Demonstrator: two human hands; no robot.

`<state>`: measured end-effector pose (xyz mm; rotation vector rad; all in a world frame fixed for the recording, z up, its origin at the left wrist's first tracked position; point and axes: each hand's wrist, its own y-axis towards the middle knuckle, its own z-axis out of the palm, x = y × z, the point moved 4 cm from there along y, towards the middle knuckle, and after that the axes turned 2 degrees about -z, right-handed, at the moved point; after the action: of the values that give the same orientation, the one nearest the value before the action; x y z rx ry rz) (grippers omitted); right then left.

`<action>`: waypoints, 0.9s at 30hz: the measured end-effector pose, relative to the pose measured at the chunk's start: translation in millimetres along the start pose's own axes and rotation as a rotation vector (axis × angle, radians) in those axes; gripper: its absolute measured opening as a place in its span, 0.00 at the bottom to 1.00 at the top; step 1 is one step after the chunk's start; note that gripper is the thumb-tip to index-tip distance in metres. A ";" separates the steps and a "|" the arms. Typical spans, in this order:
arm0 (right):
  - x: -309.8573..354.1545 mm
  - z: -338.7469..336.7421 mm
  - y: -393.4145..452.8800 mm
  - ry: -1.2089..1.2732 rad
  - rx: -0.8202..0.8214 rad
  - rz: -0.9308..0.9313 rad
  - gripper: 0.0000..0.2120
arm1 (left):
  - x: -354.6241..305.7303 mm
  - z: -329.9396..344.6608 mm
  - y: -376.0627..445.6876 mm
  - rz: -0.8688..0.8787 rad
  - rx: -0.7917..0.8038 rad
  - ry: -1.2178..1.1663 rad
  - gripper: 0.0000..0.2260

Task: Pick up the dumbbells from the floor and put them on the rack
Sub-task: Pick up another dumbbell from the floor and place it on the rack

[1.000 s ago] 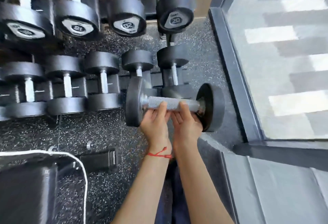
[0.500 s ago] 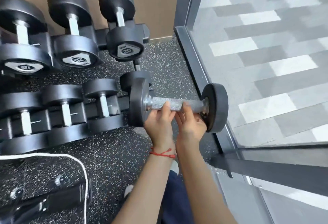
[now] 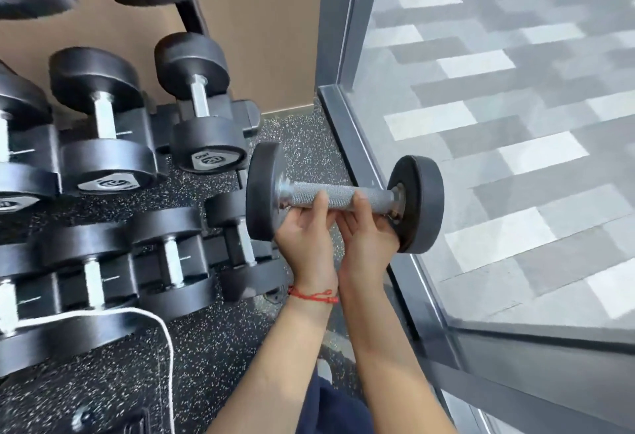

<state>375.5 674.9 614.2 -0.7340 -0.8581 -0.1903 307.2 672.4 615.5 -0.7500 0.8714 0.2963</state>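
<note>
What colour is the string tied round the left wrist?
Red. The thin knotted string circles the left wrist just below the left hand, clearest in the head view.

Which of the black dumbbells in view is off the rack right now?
The black dumbbell with the knurled silver handle, held crosswise in both the left hand and right hand. Every other dumbbell sits in the black rack, handle pointing away.

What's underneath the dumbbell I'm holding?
Under the dumbbell, both hands, left hand and right hand, then speckled floor. The hands hide what is directly below.
</note>
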 end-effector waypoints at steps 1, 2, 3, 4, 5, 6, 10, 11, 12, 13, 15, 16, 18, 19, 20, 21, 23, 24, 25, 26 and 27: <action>1.4 9.4 6.9 0.005 -0.004 -0.006 0.14 | -3.7 7.7 8.0 0.003 -0.001 0.005 0.06; 2.3 19.0 13.7 0.015 0.000 -0.005 0.14 | -7.6 15.6 16.7 0.003 0.001 0.005 0.05; 3.4 29.0 19.5 0.025 0.004 -0.002 0.14 | -11.5 23.2 25.8 0.000 0.004 0.006 0.05; 4.7 39.2 25.6 0.029 0.000 -0.001 0.14 | -15.2 30.7 35.2 -0.002 0.005 0.006 0.05; 5.9 49.9 32.0 0.029 -0.003 -0.001 0.14 | -18.6 37.8 44.8 -0.001 0.006 0.010 0.04; 7.0 60.3 38.8 0.029 -0.005 -0.004 0.13 | -21.5 44.7 53.8 0.000 0.008 0.016 0.04; 12.7 93.8 62.1 0.038 -0.004 -0.025 0.11 | -31.9 72.5 86.3 -0.004 0.048 0.020 0.04; 14.4 100.9 68.2 0.033 -0.001 -0.033 0.12 | -33.2 79.2 93.5 0.005 0.052 0.028 0.04; 16.9 107.2 74.4 0.024 -0.005 -0.045 0.13 | -34.1 85.8 99.9 0.012 0.050 0.036 0.05; 20.0 113.0 80.0 0.015 -0.005 -0.057 0.13 | -35.1 92.4 105.2 0.016 0.050 0.042 0.05; 28.7 126.4 94.2 0.011 0.018 -0.074 0.08 | -36.8 108.8 116.7 0.023 0.049 0.043 0.05; 33.1 132.7 100.6 0.013 0.034 -0.081 0.04 | -37.8 115.7 121.3 0.030 0.047 0.050 0.05; 41.7 146.4 116.6 0.021 0.058 -0.091 0.02 | -39.2 132.2 132.8 0.052 0.047 0.055 0.04; 45.7 153.4 125.4 0.026 0.074 -0.088 0.03 | -39.9 140.8 138.4 0.067 0.046 0.058 0.04; 49.9 160.9 134.5 0.022 0.089 -0.087 0.01 | -40.7 150.1 144.0 0.083 0.042 0.057 0.04; 53.3 168.3 143.7 0.015 0.105 -0.080 0.03 | -41.3 159.8 149.6 0.096 0.037 0.047 0.04; 59.4 183.3 164.4 -0.002 0.146 -0.059 0.08 | -42.5 180.8 161.4 0.119 0.014 0.013 0.04; 63.6 191.0 174.9 -0.008 0.168 -0.052 0.09 | -42.7 191.8 168.2 0.130 -0.005 -0.002 0.05; 68.2 199.4 185.4 -0.011 0.197 -0.045 0.09 | -43.0 203.0 174.6 0.142 -0.023 -0.014 0.06; 72.9 207.8 196.9 -0.016 0.224 -0.039 0.09 | -43.6 214.7 180.5 0.153 -0.039 -0.028 0.06; 78.3 216.8 207.6 -0.019 0.249 -0.029 0.08 | -44.3 226.5 185.4 0.162 -0.054 -0.041 0.06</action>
<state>382.3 981.7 659.5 -0.4916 -0.8925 -0.1002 314.6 965.5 656.3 -0.7228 0.8896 0.4788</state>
